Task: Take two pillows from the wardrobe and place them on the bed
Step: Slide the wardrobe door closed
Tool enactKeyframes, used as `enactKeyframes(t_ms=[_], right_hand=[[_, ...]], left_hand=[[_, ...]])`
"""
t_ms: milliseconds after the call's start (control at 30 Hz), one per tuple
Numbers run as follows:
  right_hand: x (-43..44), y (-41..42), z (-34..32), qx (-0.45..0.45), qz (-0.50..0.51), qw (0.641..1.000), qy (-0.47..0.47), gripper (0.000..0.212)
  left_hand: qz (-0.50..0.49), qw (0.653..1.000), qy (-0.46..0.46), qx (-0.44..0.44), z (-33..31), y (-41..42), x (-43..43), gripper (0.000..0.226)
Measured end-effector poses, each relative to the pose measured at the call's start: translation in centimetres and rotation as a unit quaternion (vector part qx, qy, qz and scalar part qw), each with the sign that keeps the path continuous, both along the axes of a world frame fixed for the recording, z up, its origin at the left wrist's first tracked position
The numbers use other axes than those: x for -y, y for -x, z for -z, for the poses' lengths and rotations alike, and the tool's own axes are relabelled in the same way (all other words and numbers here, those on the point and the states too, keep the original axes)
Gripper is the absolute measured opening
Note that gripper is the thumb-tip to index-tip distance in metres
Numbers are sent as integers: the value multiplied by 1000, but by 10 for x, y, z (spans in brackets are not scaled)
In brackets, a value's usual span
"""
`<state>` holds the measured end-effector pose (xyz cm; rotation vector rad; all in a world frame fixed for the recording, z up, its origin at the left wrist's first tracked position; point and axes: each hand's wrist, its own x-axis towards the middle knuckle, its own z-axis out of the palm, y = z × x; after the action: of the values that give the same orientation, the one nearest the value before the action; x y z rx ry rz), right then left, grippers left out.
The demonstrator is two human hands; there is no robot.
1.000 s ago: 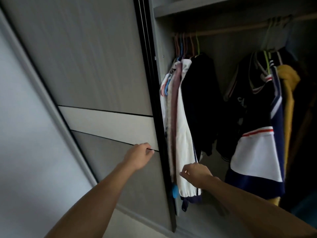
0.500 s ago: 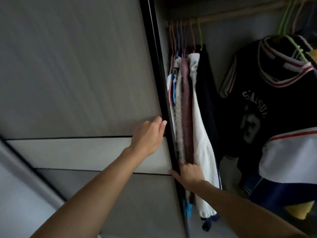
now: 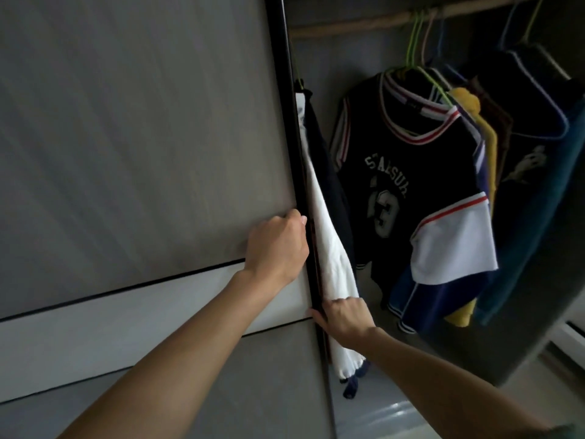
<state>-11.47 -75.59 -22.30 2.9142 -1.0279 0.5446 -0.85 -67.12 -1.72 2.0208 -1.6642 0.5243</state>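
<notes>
No pillow is in view. The grey sliding wardrobe door [image 3: 142, 137] fills the left half, and its dark edge [image 3: 294, 153] runs down the middle. My left hand [image 3: 275, 245] lies on the door face with its fingers curled at that edge. Lower down, my right hand [image 3: 343, 321] grips the same edge, thumb on the front and fingers behind. A white garment [image 3: 329, 248] hangs right against the edge, between my two hands.
Inside the open part of the wardrobe, a navy number jersey [image 3: 405, 172], a yellow garment [image 3: 487, 144] and a teal garment [image 3: 538, 201] hang from a wooden rail [image 3: 348, 25]. The wardrobe's right side wall [image 3: 554, 312] bounds the opening.
The door has slid right and now covers most of the left bunch of hanging clothes. Both hands moved up onto the door's edge, and the view came closer.
</notes>
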Motion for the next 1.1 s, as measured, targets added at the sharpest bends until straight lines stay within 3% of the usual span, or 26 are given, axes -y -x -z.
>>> enactKeyframes(t_ms=[333, 567, 767, 933, 1100], right_hand=[[44, 71, -7, -6, 103, 993, -56, 47], [106, 184, -21, -23, 94, 987, -131, 49], [157, 300, -22, -8, 169, 976, -135, 47], [207, 391, -33, 66, 292, 949, -95, 47], [261, 457, -55, 157, 420, 890, -79, 46]], left_hand=[[12, 1000, -10, 2, -2, 77, 68, 29], [-12, 1000, -6, -10, -5, 156, 131, 30], [-7, 999, -22, -25, -6, 216, 183, 30], [14, 999, -32, -28, -8, 259, 224, 32], [37, 999, -24, -26, -7, 298, 263, 32]])
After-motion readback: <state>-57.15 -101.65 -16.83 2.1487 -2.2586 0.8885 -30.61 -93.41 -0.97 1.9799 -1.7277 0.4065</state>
